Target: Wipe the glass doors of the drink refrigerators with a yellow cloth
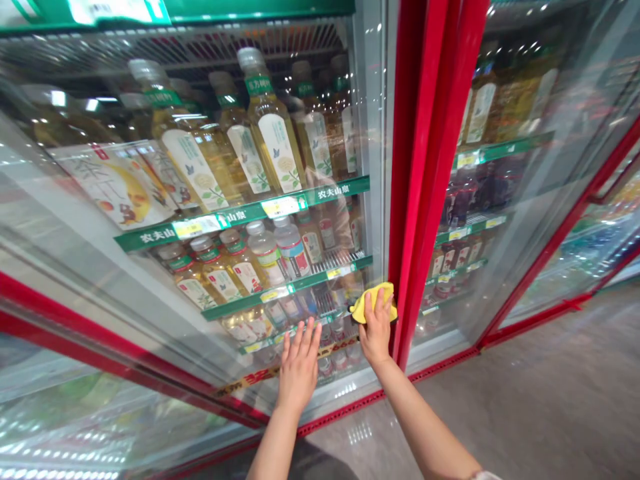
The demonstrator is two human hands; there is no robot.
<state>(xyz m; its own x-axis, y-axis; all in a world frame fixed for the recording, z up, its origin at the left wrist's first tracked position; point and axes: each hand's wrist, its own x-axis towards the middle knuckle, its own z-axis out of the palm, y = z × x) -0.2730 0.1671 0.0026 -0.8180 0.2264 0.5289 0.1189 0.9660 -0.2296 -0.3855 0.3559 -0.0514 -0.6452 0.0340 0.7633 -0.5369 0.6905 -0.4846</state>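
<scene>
My right hand (pixel 378 330) presses a folded yellow cloth (pixel 369 303) with a dark edge against the glass, right by the red door frame (pixel 425 147). Its fingers lie over the cloth and cover part of it. Lower and to the left, my left hand (pixel 300 363) is open, fingers stretched toward the glass door (pixel 345 233). Nothing is in it, and whether it touches the glass I cannot tell. Behind the pane, bottles of pale yellow drink (pixel 274 133) stand on green-edged shelves.
A white carton with fruit pictures (pixel 125 187) stands on the upper shelf. Smaller bottles (pixel 245 267) fill the shelf below. Another glass-fronted cooler (pixel 470 233) adjoins on the right. Grey floor (pixel 540 393) runs along the red base edge.
</scene>
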